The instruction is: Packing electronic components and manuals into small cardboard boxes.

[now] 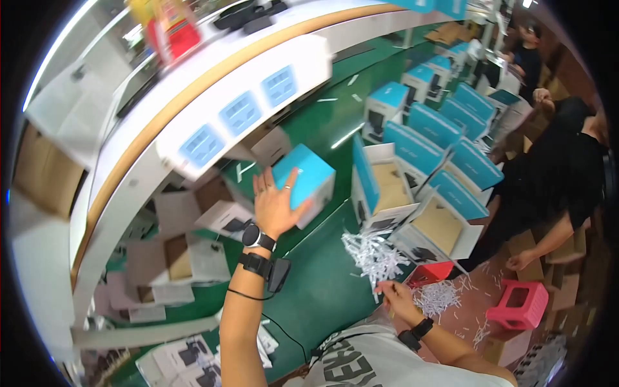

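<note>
My left hand (276,208) lies with fingers spread on the blue top of a closed white-and-blue carton (308,173), its thumb along the near side. At the table's near edge, my right hand (400,302) is closed with its fingertips pinched at the lower end of a loose clump of white shredded paper (374,255). Strips of the clump hang down to those fingers. Just beyond the clump stand two open cartons with blue lids raised, a nearer one (433,229) and a farther one (385,184); brown cardboard shows inside both.
Several blue-lidded cartons (422,151) line the green table (316,258). Left, under a curved shelf (193,80), lie open white boxes (174,258). A person in black (548,168) works at the right; another person (527,58) is farther back. A red stool (521,304) and shredded paper (438,298) are on the floor.
</note>
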